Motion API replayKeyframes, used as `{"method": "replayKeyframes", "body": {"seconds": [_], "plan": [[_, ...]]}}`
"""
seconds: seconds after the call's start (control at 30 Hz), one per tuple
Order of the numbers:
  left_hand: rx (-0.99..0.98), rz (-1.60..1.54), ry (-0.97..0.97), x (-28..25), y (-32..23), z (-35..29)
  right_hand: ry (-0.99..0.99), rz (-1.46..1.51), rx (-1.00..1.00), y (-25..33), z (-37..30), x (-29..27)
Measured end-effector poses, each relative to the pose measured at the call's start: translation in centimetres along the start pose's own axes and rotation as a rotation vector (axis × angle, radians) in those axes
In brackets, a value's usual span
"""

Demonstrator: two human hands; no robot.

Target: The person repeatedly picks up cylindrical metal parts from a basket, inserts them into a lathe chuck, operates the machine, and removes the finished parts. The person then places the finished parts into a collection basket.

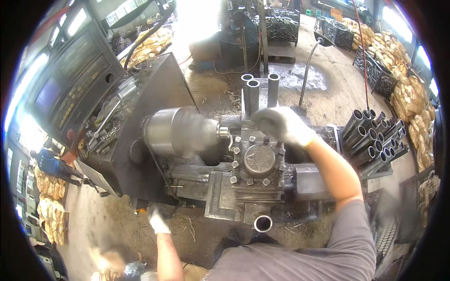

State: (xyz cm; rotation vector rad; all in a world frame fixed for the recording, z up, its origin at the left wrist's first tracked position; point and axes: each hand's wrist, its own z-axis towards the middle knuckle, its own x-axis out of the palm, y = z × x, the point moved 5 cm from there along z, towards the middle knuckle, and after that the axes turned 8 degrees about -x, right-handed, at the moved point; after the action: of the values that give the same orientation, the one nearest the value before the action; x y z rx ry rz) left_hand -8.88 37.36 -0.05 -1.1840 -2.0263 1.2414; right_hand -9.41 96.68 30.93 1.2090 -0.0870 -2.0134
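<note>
My right hand [283, 125], in a white glove with dark fingers, is over the back of the lathe's tool post [259, 161]. Its fingers curl downward, and whatever they grip is hidden. Just behind it stand upright steel tubes [273, 91]. At the lower left, my gloved left hand [157, 221] is beside the lathe's front, below the headstock; blur hides its fingers. A blurred chuck [176, 132] holds a short bright metal workpiece [224, 132], with a curled chip [230, 142] at its end. Another tube [263, 224] has its open end up between the tool post and my body.
A stack of cut tubes [372, 138] lies on the right. The control panel [70, 89] is at the left, near a chip-strewn ledge [105, 124]. Brown wrapped bundles [408, 98] line the right wall. At the far left another person [51, 164] in blue stands.
</note>
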Motion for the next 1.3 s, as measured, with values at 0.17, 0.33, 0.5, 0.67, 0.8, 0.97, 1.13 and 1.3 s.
{"method": "replayKeyframes", "body": {"seconds": [0.17, 0.33, 0.5, 0.67, 0.8, 0.97, 1.13, 1.3], "plan": [[0.616, 0.658, 0.042, 12.7, -12.0, -0.2, 0.288, -0.068, 0.225, -1.9, 6.5, 7.3], [0.607, 0.820, 0.164, 16.2, -12.1, 5.6, 0.541, 0.024, 0.319, -9.1, 8.8, 15.6], [0.614, 0.703, 0.447, 20.2, -11.5, 6.7, 0.906, 0.203, 0.293, -21.8, 2.5, 19.4], [0.615, 0.675, 0.380, 15.1, -10.1, 10.9, 0.046, -0.168, 0.596, -14.0, 13.3, 13.1], [0.604, 0.716, 0.396, 17.0, -11.5, 7.5, -0.202, -0.142, 0.447, -16.3, 14.5, 10.4], [0.604, 0.659, 0.383, 15.2, -12.8, 5.9, 0.913, 0.097, 0.113, -8.4, 11.7, 17.8], [0.656, 0.663, 0.417, 14.7, -12.6, 6.8, 1.193, -0.179, 0.099, -9.6, 8.6, 18.2], [0.537, 0.516, 0.593, 16.1, -11.3, 9.7, 1.405, 0.072, 0.272, -21.2, -5.4, 10.4]]}}
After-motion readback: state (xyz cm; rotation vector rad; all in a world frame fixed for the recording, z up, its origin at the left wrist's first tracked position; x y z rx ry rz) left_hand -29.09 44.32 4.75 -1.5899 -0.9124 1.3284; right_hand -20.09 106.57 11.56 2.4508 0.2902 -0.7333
